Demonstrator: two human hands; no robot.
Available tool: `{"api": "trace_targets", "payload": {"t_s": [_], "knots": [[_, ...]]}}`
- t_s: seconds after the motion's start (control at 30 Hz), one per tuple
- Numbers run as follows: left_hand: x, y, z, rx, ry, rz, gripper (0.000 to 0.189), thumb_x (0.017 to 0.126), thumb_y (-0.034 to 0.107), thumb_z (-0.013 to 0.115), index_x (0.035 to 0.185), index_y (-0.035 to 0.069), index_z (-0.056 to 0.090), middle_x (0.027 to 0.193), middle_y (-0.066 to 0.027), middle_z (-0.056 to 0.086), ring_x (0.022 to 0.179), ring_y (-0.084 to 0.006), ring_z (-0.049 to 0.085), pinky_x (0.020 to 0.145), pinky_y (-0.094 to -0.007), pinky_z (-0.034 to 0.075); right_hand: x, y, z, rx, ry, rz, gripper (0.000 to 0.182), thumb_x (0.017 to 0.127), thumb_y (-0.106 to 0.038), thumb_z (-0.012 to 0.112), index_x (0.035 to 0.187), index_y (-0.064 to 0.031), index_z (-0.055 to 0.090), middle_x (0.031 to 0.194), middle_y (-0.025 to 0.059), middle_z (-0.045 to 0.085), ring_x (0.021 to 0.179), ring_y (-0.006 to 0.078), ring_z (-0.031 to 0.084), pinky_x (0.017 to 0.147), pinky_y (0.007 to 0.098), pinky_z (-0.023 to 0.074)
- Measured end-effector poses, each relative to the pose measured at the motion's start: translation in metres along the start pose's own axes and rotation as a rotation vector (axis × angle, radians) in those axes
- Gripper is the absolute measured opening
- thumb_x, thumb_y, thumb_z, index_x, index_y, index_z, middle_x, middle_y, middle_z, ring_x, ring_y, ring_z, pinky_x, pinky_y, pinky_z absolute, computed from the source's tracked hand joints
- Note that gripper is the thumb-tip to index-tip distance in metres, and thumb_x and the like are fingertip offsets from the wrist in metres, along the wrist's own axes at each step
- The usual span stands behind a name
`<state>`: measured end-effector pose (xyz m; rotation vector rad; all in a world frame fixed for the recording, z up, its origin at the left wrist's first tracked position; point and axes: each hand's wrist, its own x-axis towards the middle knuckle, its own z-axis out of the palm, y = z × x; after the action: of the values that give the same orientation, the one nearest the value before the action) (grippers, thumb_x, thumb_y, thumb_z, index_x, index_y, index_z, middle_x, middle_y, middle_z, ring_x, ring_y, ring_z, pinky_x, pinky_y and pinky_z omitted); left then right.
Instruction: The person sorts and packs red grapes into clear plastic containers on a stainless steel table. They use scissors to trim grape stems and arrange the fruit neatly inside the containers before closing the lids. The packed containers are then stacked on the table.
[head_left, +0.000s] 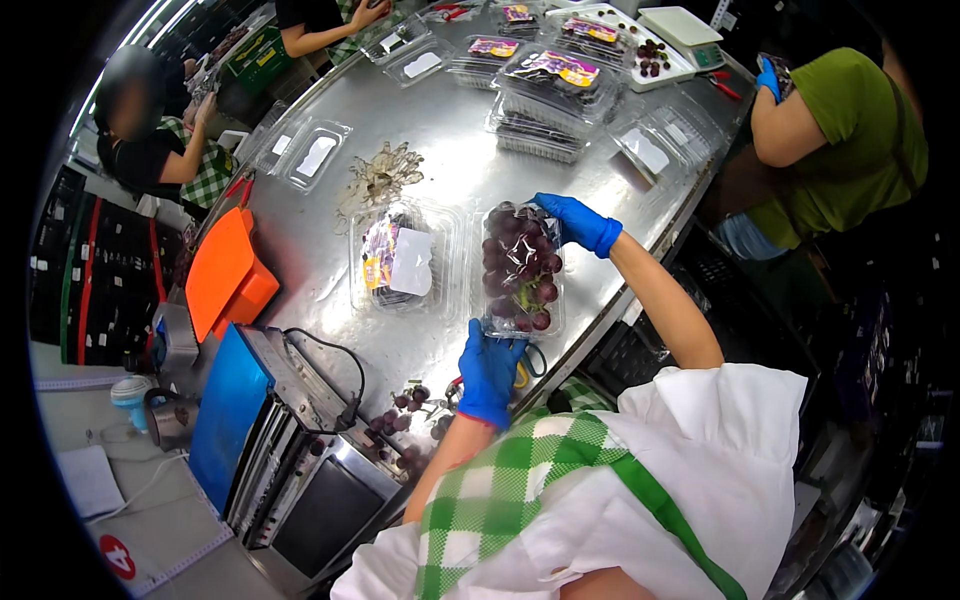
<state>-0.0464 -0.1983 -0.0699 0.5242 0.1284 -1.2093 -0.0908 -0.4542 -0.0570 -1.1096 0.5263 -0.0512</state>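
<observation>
A clear plastic clamshell of dark red grapes (521, 262) with green stems is held between my two blue-gloved hands at the near side of the metal table. My right hand (577, 221) grips its far right corner. At the near end, my left hand (486, 375) supports the edge with its thumb up. To its left stands another clear clamshell (394, 262) of dark fruit with a printed label and a white sticker; empty clear lids surround it. Scissors (529, 366) with yellow and teal handles lie partly hidden beside my left hand.
Loose grapes (401, 412) lie near a blue and steel machine (277, 442). An orange plastic bin (225, 274) stands at left. Stacked clamshells (544, 112), a weighing scale (686, 37) and a white tray (652, 71) are beyond. Co-workers (847, 142) stand around the table.
</observation>
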Motion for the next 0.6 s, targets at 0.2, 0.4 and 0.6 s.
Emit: {"api": "trace_targets", "payload": {"t_s": [0.2,0.4,0.6], "knots": [[0.032,-0.009,0.002,-0.067,0.166,0.047,0.049,0.087,0.036,0.033,0.119,-0.001,0.032,0.122,-0.0153,0.036,0.113,-0.0292,0.035,0.097,-0.0440,0.025,0.034,0.006,-0.015,-0.344,-0.006,-0.089,0.030,0.086,-0.029,0.038,0.105,-0.0095,0.051,0.094,0.0031,0.055,0.081,0.0131,0.053,0.069,0.0275,0.0457],[0.041,-0.010,-0.006,-0.069,0.178,0.073,0.048,0.087,0.034,0.032,0.120,-0.001,0.031,0.122,-0.0147,0.037,0.110,-0.0300,0.037,0.095,-0.0429,0.026,0.049,0.016,-0.025,-1.028,-0.004,-0.120,0.030,0.085,-0.025,0.041,0.106,-0.0068,0.054,0.093,0.0070,0.058,0.085,0.0156,0.054,0.074,0.0259,0.0427],[0.045,-0.003,0.004,0.092,0.312,0.156,0.046,0.086,0.036,0.035,0.114,-0.001,0.039,0.113,-0.0147,0.044,0.104,-0.0267,0.043,0.091,-0.0412,0.031,0.041,0.015,-0.025,-0.805,0.031,-0.017,0.053,0.081,-0.049,0.035,0.095,-0.0015,0.056,0.084,0.0142,0.057,0.078,0.0228,0.053,0.076,0.0305,0.0395]]}}
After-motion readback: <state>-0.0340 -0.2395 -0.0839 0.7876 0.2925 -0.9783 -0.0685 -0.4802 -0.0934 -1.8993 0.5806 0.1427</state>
